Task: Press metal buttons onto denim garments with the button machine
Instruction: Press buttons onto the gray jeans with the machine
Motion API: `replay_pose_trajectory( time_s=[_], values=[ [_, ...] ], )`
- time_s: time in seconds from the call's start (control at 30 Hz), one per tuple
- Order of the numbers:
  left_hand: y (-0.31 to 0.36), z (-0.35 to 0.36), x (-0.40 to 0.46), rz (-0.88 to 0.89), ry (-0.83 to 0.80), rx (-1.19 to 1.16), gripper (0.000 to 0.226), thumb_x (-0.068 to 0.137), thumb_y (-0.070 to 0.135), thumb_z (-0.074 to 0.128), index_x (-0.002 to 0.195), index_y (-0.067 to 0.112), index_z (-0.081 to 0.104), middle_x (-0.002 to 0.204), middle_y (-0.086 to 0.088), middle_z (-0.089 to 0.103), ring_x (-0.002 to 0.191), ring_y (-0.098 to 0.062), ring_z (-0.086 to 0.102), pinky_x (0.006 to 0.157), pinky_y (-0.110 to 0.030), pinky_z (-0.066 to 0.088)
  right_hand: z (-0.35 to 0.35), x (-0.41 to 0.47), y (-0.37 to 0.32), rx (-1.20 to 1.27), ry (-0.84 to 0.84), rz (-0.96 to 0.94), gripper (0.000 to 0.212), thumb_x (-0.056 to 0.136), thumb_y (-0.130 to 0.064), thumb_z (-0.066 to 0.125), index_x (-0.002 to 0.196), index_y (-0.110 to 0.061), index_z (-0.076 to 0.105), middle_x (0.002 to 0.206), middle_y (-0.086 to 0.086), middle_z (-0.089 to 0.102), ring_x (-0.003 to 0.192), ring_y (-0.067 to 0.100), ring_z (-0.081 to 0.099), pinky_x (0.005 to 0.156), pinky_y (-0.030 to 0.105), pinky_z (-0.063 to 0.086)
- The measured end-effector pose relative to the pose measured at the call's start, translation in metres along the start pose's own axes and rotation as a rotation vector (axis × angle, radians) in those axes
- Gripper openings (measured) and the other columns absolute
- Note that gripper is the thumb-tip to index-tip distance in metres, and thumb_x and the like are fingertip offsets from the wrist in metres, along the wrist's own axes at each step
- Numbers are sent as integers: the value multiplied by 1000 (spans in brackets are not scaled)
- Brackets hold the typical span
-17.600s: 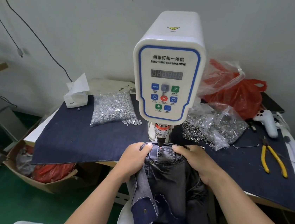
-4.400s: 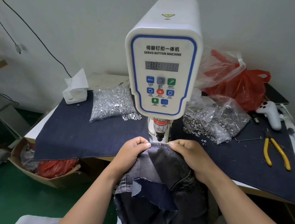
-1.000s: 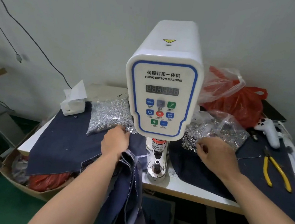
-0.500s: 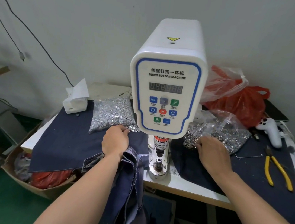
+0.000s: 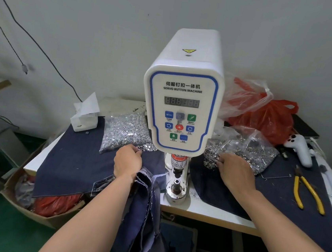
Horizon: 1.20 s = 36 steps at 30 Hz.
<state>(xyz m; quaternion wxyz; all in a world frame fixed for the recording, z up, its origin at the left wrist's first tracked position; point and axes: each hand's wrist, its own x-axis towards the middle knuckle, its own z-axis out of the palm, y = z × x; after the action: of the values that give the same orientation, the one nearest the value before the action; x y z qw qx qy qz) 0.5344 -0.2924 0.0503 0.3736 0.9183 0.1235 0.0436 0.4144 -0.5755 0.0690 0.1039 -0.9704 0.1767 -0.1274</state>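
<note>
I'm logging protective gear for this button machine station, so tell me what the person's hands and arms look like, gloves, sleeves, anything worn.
Both arms are bare from the bottom of the frame to the fingers. The left hand and right hand wear no gloves, and no sleeves, watch, rings or wristbands show.

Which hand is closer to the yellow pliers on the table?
The right. The right hand reaches into the bag of metal rings, just left of the yellow pliers. The left hand is far across, beyond the button machine.

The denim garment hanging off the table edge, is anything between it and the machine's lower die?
Nothing visible. The denim garment hangs just left of the bare lower die; both hands are at the button bags.
</note>
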Motion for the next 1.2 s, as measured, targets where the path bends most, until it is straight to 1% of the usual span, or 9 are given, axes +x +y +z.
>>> replay_pose_trajectory(
  time_s=[0.17,0.3,0.4,0.5,0.67,0.8,0.93,1.03,1.2],
  values=[
    [0,-1,-1,7,-6,4,14,103,27,62,103,25,76,109,-6,72,102,-33,64,74,-38,47,1,1,1,4,-5,20,20,102,-22,54,84,-15,61,86,8,68,85,35,67,67,41,49],
    [-3,-2,-1,65,1,6,10,103,26,59,97,27,67,99,-2,69,89,-27,59,74,-37,44,-1,3,-6,-101,-28,-3,15,101,-18,53,93,-16,66,95,9,69,92,35,69,71,41,53],
    [-5,-3,-1,75,9,-16,9,104,26,57,97,28,62,93,1,66,87,-26,57,74,-36,43,-1,3,-10,-71,-40,15,13,94,-9,51,89,-12,62,92,11,68,89,36,68,70,40,51],
    [-8,-3,0,72,28,-46,8,103,25,57,97,26,62,90,2,64,84,-25,57,73,-35,42,-2,4,-12,32,-51,90,10,90,-9,52,84,-10,60,86,12,67,86,36,66,67,38,44],
    [-10,-2,1,86,25,-78,5,100,25,62,98,28,65,92,7,66,86,-21,59,73,-34,41,-4,-1,-11,227,15,94,10,89,-12,59,80,-10,57,74,7,64,75,32,61,69,41,49],
    [-12,-2,2,101,18,-99,10,97,25,65,106,29,69,101,8,71,88,-17,58,78,-32,42,-1,-1,-10,422,26,169,11,86,-10,67,79,-13,60,73,0,65,73,24,61,65,36,45],
    [-12,-4,2,98,0,-107,18,96,26,69,113,27,75,108,7,77,97,-18,65,81,-31,44,2,-4,-9,659,-103,260,7,95,-8,69,99,-10,74,75,0,73,72,18,70,76,36,59],
    [-12,-6,2,86,-32,-139,12,95,25,72,102,32,79,103,10,79,102,-18,70,86,-33,51,3,-15,-11,905,-168,350,10,98,0,64,100,-2,74,77,7,74,65,17,70,68,28,61],
    [-13,-12,-4,89,-67,-214,12,92,25,75,94,35,79,90,17,75,95,-10,70,84,-29,50,-2,-34,-22,1146,-305,416,12,99,0,62,90,-4,68,77,12,71,57,8,69,56,18,57]
  ],
)
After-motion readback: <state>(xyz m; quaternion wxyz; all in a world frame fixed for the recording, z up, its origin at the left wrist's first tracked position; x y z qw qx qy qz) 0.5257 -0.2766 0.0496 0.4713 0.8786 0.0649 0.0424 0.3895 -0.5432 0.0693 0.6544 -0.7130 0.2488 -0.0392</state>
